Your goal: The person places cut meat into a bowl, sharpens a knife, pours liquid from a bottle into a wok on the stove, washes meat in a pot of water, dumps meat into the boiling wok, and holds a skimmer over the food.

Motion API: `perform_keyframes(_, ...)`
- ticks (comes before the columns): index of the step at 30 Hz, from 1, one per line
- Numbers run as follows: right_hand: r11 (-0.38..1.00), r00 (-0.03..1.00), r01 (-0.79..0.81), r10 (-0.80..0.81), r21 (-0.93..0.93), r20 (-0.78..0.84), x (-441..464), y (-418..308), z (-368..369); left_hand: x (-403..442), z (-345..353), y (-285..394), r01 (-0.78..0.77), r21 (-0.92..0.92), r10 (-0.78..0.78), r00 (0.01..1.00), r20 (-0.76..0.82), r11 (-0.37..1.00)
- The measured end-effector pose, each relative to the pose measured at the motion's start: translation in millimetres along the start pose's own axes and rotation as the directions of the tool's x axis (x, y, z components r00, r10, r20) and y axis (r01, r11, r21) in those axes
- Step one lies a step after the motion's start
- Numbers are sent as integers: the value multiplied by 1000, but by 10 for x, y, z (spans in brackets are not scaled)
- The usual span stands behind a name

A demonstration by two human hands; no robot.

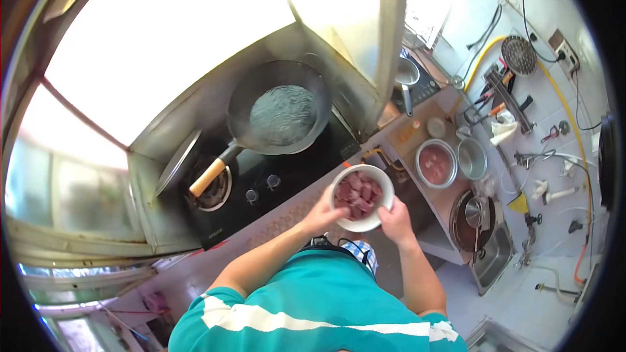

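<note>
A white bowl [386, 186] with pieces of raw meat [357, 194] in it is held in front of my body, near the stove's front edge. My left hand [321, 212] grips its left side, thumb over the rim. On the right side, my right hand [395, 221] holds the rim. Up and to the left, a dark wok [238, 107] with rippling water [283, 115] in it sits on the black gas stove [293, 168]. Its wooden handle [210, 177] points toward the lower left, over the other burner.
A lid [178, 163] leans at the stove's left. On the right counter stand a metal bowl of pinkish contents [436, 164], an empty-looking metal pot [472, 158] and a brown pan [464, 223] beside the sink [493, 257]. Utensils [508, 98] hang on the tiled wall.
</note>
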State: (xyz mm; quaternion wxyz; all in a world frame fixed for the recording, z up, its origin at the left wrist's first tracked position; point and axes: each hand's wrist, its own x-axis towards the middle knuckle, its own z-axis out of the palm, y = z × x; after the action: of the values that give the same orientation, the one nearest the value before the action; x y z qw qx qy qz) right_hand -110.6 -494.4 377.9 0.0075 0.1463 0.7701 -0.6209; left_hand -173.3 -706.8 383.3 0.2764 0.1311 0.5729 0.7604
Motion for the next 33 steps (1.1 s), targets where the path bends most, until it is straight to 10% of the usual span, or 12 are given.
perform_keyframes(6, 971, 943, -48, -33, 235, 331, -77, -780, 520, -297, -426, 1299, -45, -173, -1, 966, -258, 984)
perform_keyframes(12, 954, 963, -11, -71, 300, 261, -80, -673, 337, 266, -1221, 1472, 175, 333, 108, 724, -681, 927)
perform_keyframes(18, 940, 987, -67, 13, 335, 161, -61, -379, -138, 776, -1524, 1461, 614, 611, 217, 594, -775, 499)
perform_keyframes(28, 943, 984, -81, 24, 324, 177, 253, -301, -538, 948, -1494, 1304, 626, 698, 395, 578, -715, 347)
perform_keyframes(33, 965, 962, -85, 15, 247, 273, 457, -408, -528, 952, -1621, 1361, 549, 836, 696, 601, -393, -2)
